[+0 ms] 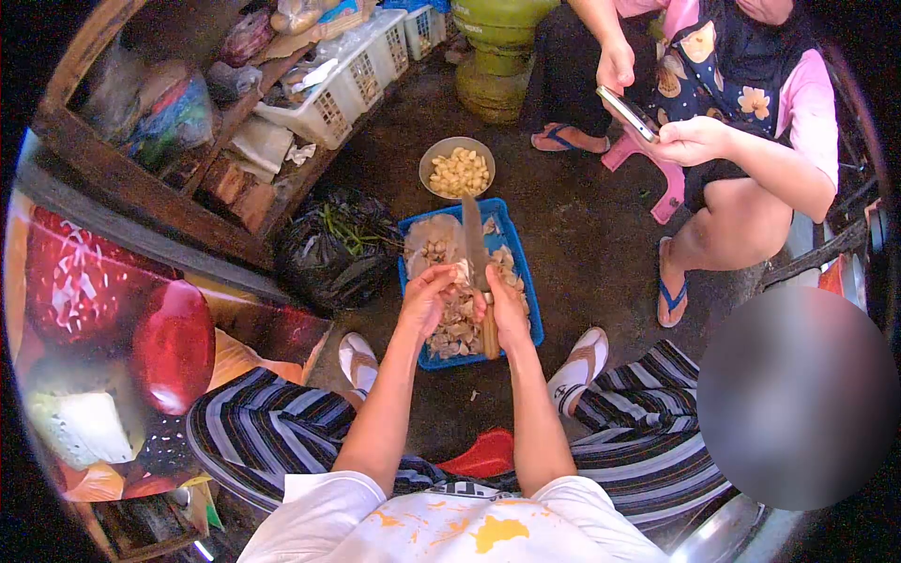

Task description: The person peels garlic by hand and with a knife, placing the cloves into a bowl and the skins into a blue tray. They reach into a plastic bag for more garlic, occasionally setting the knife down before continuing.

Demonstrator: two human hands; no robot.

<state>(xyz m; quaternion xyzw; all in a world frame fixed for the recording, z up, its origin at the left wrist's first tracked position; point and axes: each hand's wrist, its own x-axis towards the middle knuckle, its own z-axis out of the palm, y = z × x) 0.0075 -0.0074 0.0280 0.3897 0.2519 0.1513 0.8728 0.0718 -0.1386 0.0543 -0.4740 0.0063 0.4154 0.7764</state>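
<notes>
My right hand (508, 305) is wrapped round the wooden handle of a knife (475, 239), whose broad blade points away from me. In the fingertips of my left hand (428, 298) is a small whitish garlic clove (462, 271), close beside the blade. Both hands are above a blue plastic tray (536, 314) holding loose garlic and papery skins. A clear plastic bag (434, 235) with more garlic lies in the tray's far left part. Just beyond the tray stands a round bowl (424, 178) filled with peeled cloves (462, 173).
A black plastic bag (328, 263) with green stems sits left of the tray. Shelves with a white basket (347, 98) line the left. A green gas cylinder (495, 70) stands at the back. Another person, holding a phone (627, 113), sits at right by a pink stool (668, 192).
</notes>
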